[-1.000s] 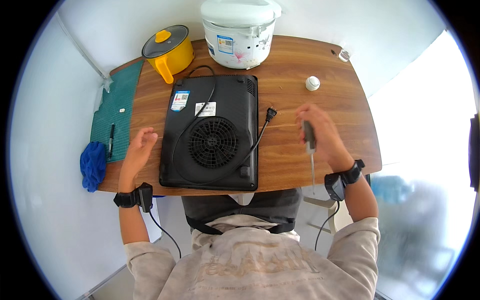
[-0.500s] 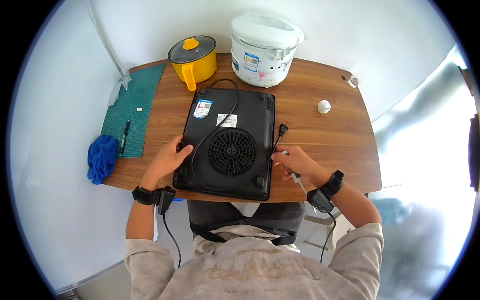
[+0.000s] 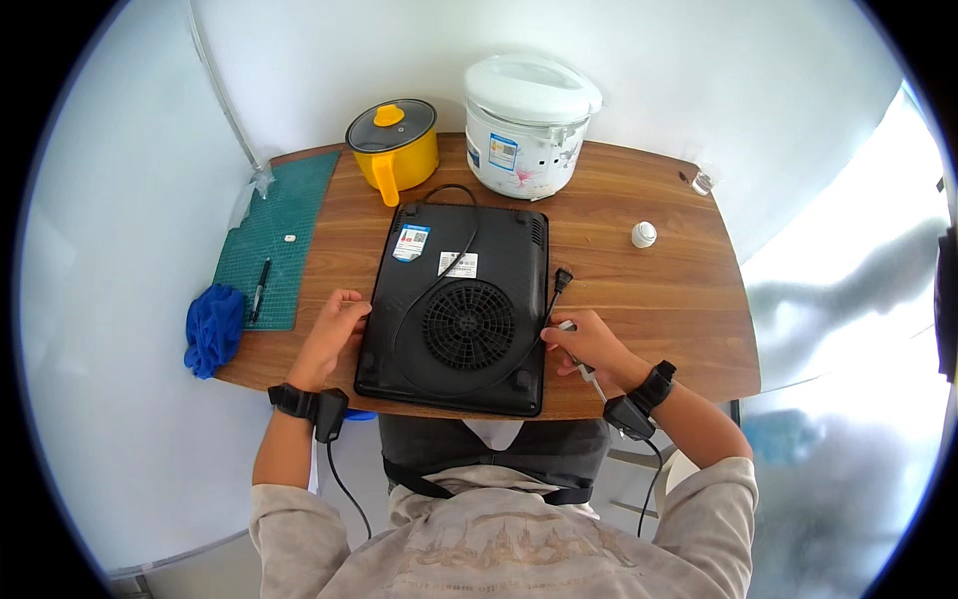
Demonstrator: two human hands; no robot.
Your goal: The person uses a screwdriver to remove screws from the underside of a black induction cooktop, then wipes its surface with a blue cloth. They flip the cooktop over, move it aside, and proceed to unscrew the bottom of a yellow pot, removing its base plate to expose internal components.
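Observation:
A black induction cooker [image 3: 439, 379] lies bottom side up on the table, its round fan grille showing. Its power cord loops over the underside, and the plug [image 3: 563, 278] sticks out past the right side. My left hand [image 3: 334, 334] is at the cooker's left edge, fingers loosely extended, with the thumb close to the rim. In my right hand [image 3: 591, 344] is a screwdriver [image 3: 584, 370], its light handle in the fingers and its shaft slanting back toward my wrist. The fingertips of that hand are beside the cooker's right edge, near the cord.
Behind the cooker stand a yellow pot [image 3: 409, 165] with a glass lid and a white rice cooker [image 3: 524, 150]. A green cutting mat [image 3: 284, 210] with a pen [image 3: 260, 290] lies at left, beside a blue cloth [image 3: 215, 329]. At right is a small white jar [image 3: 644, 235].
My left thumb has slid off the cooker's underside to its left edge. The right hand keeps the screwdriver beside the cooker. The whole view has shifted slightly.

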